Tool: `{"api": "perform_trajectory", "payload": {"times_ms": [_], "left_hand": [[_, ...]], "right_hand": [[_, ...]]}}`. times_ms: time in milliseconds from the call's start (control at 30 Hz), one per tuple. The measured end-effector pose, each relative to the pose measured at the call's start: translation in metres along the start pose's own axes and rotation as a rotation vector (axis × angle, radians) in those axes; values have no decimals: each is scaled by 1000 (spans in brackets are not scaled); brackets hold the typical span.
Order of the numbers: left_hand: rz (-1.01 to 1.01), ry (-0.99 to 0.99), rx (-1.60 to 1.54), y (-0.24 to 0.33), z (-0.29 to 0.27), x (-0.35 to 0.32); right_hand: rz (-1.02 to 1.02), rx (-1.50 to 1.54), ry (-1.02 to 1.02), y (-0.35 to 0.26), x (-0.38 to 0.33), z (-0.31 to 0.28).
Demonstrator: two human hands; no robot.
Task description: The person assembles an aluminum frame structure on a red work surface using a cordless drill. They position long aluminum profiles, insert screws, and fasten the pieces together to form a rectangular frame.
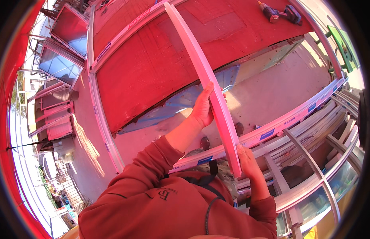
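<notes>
A long, pale metal profile bar (197,57) runs from the far frame edge down to my body, its near end close to my waist. My left hand (203,106) is wrapped round its middle, thumb up along the side. Lower down, my right hand (250,162) grips the bar near its near end, the thumb against its edge; some of its fingers are hidden. Around the bar lies a large frame of white profiles with printed film; its near side (254,138) crosses in front of my waist, and its far side (131,32) meets the bar's far end.
A red-topped worktable (153,75) lies under the far part of the frame. A cordless drill (278,13) rests on it at the far right, near a green stool (343,48). Loose profiles (296,155) are stacked at my right. Glazed window panels (60,63) lean at the far left.
</notes>
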State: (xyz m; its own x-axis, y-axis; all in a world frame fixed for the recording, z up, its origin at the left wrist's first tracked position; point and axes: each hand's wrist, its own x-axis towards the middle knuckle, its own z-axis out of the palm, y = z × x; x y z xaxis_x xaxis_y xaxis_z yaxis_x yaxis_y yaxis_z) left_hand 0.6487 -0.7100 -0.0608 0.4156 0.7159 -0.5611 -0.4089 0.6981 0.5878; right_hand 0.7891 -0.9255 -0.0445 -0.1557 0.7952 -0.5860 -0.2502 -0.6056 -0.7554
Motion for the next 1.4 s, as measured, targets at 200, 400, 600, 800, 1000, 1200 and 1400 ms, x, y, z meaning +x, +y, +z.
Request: {"api": "perform_trajectory", "payload": {"times_ms": [200,400,600,800,1000,1200,1400], "left_hand": [[27,-139,-5,3,-11,-60],[64,-205,-120,86,19,-84],[151,-238,-95,141,19,-102],[153,-284,-72,152,5,-98],[81,-363,-86,153,-1,-88],[166,-285,-27,146,-5,-91],[435,-157,1026,140,-63,-64]], "right_hand": [[-203,-20,-62,-38,-9,57],[-269,168,-30,-108,-25,118],[-422,114,-128,-146,-28,167],[-441,77,-122,-147,-24,183],[-442,120,-122,-147,-25,189],[-387,112,-30,-138,-18,183],[-598,-858,315,-116,-11,130]]}}
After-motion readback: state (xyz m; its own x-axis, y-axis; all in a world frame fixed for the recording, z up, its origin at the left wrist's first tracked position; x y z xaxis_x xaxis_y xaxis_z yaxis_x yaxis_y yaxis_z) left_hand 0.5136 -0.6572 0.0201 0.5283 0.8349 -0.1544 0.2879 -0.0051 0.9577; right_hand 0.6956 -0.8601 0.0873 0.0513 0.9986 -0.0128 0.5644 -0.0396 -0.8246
